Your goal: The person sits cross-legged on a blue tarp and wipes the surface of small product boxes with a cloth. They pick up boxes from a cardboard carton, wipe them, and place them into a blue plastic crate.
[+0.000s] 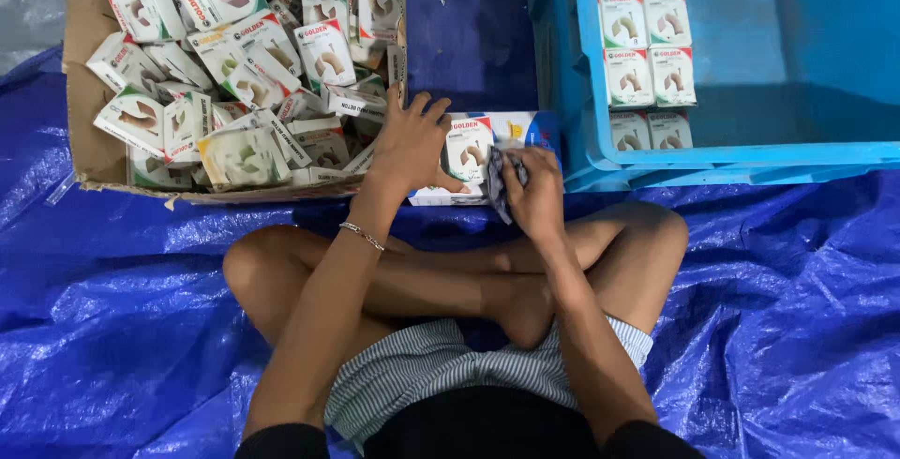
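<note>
A small white carton (467, 148) with a red stripe and a picture of a curved brown fitting stands on a low stack of flat boxes (450, 195) just in front of the person's crossed legs, between the two hands. The left hand (412, 145) lies flat against the carton's left side, its fingers (424, 107) spread wide and pointing away from the body, the thumb reaching along the carton's lower edge. The right hand (532, 192) sits at the carton's right side, its fingers curled tight around a crumpled grey cloth (499, 182) that is pressed against the carton's right edge. Whether the right fingertips touch the carton itself cannot be told; the cloth covers the meeting place.

Both forearms run forward from the body over the knees, the left one straight and long, with a thin bracelet (362, 235) at the wrist, the right one bent inward so that the wrist turns toward the carton.

Left of the hands a torn cardboard box (86, 75) holds a loose heap of like cartons. To the right a blue plastic crate (750, 154) holds cartons set in neat rows. A blue tarpaulin (112, 328) covers the floor beneath everything.
</note>
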